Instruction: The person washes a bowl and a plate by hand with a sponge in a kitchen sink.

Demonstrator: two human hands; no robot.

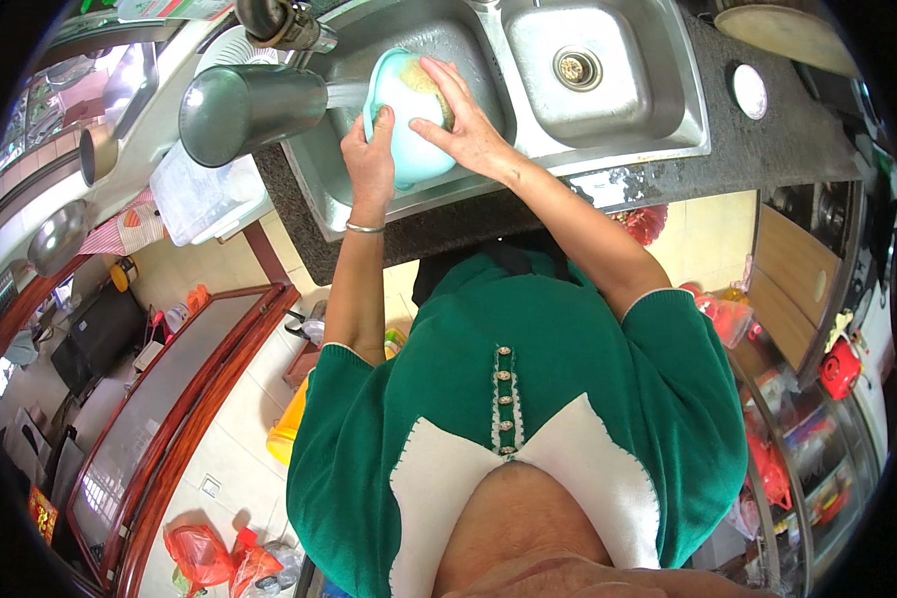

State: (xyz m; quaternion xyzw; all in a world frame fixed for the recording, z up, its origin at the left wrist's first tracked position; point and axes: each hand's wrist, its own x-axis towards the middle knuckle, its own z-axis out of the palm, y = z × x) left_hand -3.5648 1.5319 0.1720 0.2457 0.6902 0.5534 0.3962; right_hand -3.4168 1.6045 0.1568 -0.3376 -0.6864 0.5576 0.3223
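Observation:
A mint-green plastic bowl is tilted on its side over the left basin of the steel double sink, its outer wall turned up. My left hand grips its rim, thumb on the outside. My right hand lies spread over the wall, pressing a yellowish scouring sponge against it. Part of the sponge is hidden under the fingers. From the wide metal faucet spout, water runs towards the bowl's left rim, close to my left hand.
The right basin has a drain strainer. Dark stone countertop surrounds the sink, with a round white object on the right. A translucent plastic container stands left of the sink. Water lies on the front edge.

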